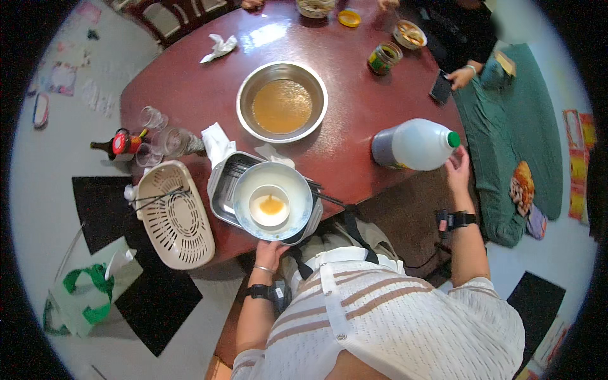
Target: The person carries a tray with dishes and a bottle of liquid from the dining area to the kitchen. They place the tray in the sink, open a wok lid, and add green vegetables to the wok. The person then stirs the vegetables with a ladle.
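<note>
My left hand [270, 256] grips the near rim of a large pale bowl [300, 190], its fingers hidden underneath. A small white bowl [255, 216] with a little yellow-brown liquid sits inside it. Both are over a rectangular metal tray [223, 185] at the table's near edge, with dark chopsticks [327, 197] beside them. My right hand [458, 166] is at the green-capped end of a big plastic jug [418, 142] that holds dark liquid; its fingers are slightly curled, and whether they grip the jug is unclear. A round steel basin [283, 137] of brownish liquid stands farther back.
At the left are a beige plastic basket [204, 237] with chopsticks across it, clear cups [171, 141] and a dark bottle [102, 147]. Crumpled tissue [219, 47], a glass jar [384, 58] and a food bowl [409, 34] are farther back. Another person's hand [461, 77] holds a phone [441, 87].
</note>
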The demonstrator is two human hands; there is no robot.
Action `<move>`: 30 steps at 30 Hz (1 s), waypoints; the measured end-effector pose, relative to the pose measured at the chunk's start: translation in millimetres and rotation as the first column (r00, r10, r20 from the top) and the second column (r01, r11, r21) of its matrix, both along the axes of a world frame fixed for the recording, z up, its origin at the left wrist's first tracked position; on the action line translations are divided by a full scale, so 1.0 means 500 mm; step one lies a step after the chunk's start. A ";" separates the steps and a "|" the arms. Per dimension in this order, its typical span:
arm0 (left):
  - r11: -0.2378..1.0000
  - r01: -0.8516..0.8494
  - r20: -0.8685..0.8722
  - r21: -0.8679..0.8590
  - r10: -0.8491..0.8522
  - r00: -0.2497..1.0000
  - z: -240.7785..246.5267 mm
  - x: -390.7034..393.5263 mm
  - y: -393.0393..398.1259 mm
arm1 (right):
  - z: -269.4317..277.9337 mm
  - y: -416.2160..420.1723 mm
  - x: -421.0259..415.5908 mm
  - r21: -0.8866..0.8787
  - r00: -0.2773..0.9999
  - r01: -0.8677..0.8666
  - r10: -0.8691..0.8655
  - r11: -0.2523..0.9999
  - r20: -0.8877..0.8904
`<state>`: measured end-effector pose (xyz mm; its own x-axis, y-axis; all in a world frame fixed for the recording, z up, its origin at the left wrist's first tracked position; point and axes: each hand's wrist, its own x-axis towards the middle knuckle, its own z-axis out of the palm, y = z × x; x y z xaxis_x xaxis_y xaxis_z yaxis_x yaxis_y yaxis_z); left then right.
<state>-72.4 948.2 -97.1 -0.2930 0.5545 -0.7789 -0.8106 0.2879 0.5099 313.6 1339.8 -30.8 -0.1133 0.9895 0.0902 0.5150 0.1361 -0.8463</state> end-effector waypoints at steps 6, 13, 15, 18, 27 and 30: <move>0.990 -0.138 -0.019 0.014 0.139 0.990 0.011 0.071 -0.023 | 0.121 0.092 -0.092 -0.393 0.778 -0.485 0.591 0.781 0.215; 0.918 -0.373 -0.035 0.136 0.381 0.924 0.080 0.231 -0.075 | 0.137 0.114 -0.180 -0.283 0.695 -0.696 0.719 0.660 -0.030; 0.879 -0.451 -0.037 0.156 0.461 0.886 0.105 0.286 -0.095 | 0.173 0.134 -0.204 -0.372 0.588 -0.747 0.809 0.551 0.016; 0.819 -0.558 -0.069 0.134 0.569 0.819 0.115 0.383 -0.148 | 0.198 0.158 -0.195 -0.516 0.353 -0.777 0.928 0.362 0.119; 0.539 -0.832 -0.090 0.132 0.843 0.531 0.126 0.613 -0.258 | 0.084 0.190 -0.116 -0.272 0.554 -0.785 0.827 0.557 0.094; 0.407 -0.890 -0.092 0.206 0.913 0.396 0.123 0.649 -0.297 | 0.078 0.129 -0.155 -0.156 0.494 -0.837 0.847 0.525 0.196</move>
